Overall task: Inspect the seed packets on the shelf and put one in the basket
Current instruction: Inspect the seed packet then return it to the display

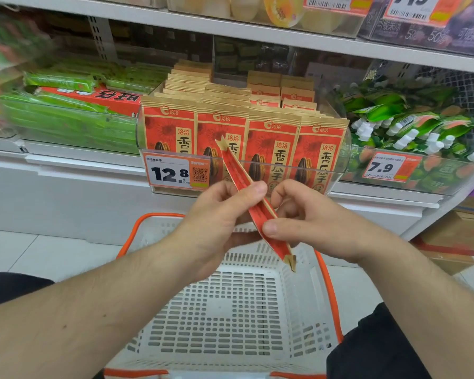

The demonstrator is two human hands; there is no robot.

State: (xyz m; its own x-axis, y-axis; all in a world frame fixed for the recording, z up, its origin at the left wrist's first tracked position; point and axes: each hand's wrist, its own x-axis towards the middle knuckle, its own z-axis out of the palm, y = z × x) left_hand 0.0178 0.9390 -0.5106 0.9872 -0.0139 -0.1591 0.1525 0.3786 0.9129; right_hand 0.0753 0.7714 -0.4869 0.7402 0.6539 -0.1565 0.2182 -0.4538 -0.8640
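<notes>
The held seed packet is turned edge-on, so neither printed face can be read. The left hand hides its fingers behind the packet; only the thumb shows. The price tag reading 12.8 and the clear bin front cover the lower parts of the 4 front shelf packets. The green goods at far left are blurred. The basket is cut off at the bottom edge.
</notes>
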